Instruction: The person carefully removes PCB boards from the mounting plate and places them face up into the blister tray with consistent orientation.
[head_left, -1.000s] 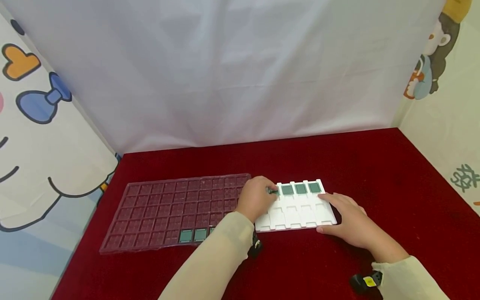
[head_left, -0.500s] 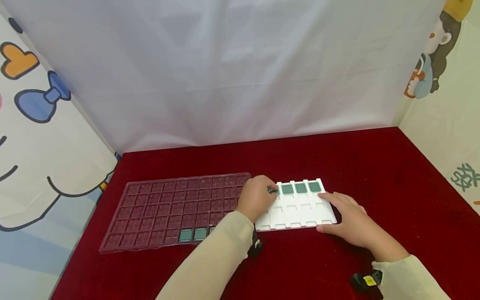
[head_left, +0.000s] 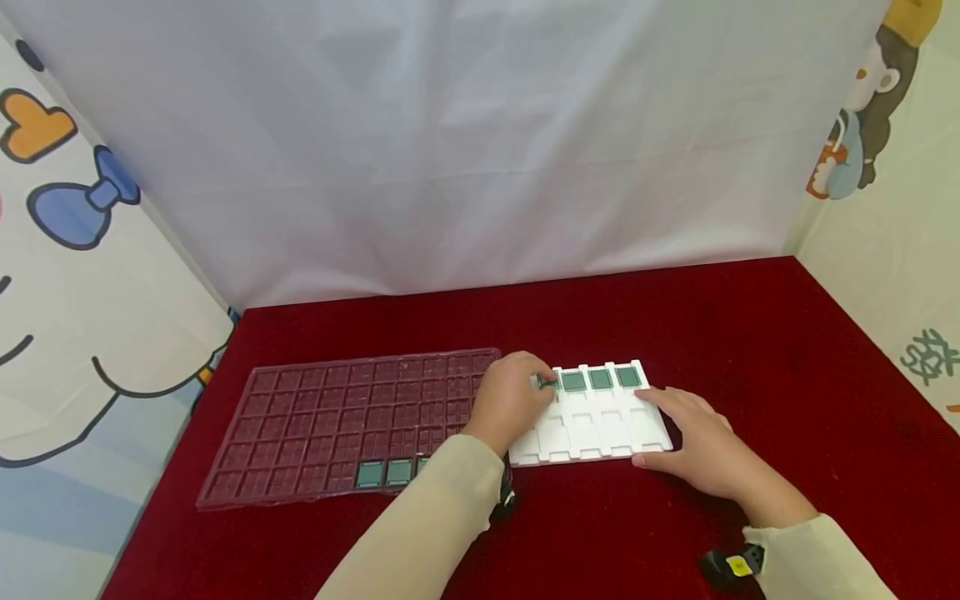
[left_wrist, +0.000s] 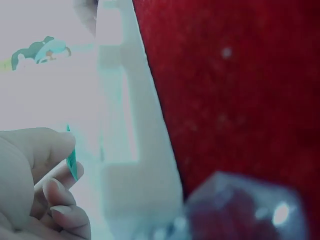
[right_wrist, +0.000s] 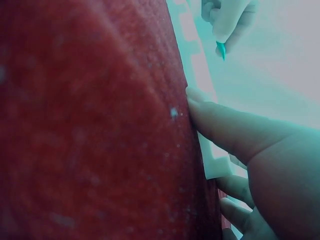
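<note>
My left hand pinches a thin green square chip between thumb and fingers, over the back left part of a white compartmented tray. In the left wrist view the chip stands nearly edge-on. Three green chips lie in the tray's back row, right of the held one. My right hand holds the tray's right end, thumb at the front edge and forefinger at the right side. The right wrist view shows the thumb against the tray's edge and the other fingers around its corner.
A large clear plastic tray with many pockets lies to the left, its right part hidden behind the left arm. Green chips sit in its front row. Both trays lie on a red cloth; a white curtain hangs behind.
Both hands keep nearly the same position, the left pinching the chip over the white tray. The whole head view shifts only slightly.
</note>
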